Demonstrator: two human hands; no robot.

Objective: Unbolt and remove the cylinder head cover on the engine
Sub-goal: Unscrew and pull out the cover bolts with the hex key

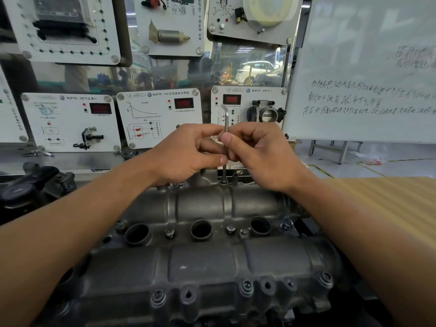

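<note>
The grey cylinder head cover (pixel 203 263) fills the lower middle, with three round plug wells and several bolts along its near edge and middle row. A thin L-shaped hex key (pixel 226 125) stands upright with its lower tip in a bolt (pixel 223 181) at the cover's far edge. My left hand (pixel 188 151) and my right hand (pixel 257 153) both pinch the key's shaft between thumb and fingers, above the cover. The middle of the shaft is hidden by my fingers.
A display wall of white training panels (pixel 70 121) with car parts stands right behind the engine. A whiteboard (pixel 368 67) with handwriting is at the right. A wooden surface (pixel 389 199) lies to the right of the engine, dark engine parts (pixel 30 185) to the left.
</note>
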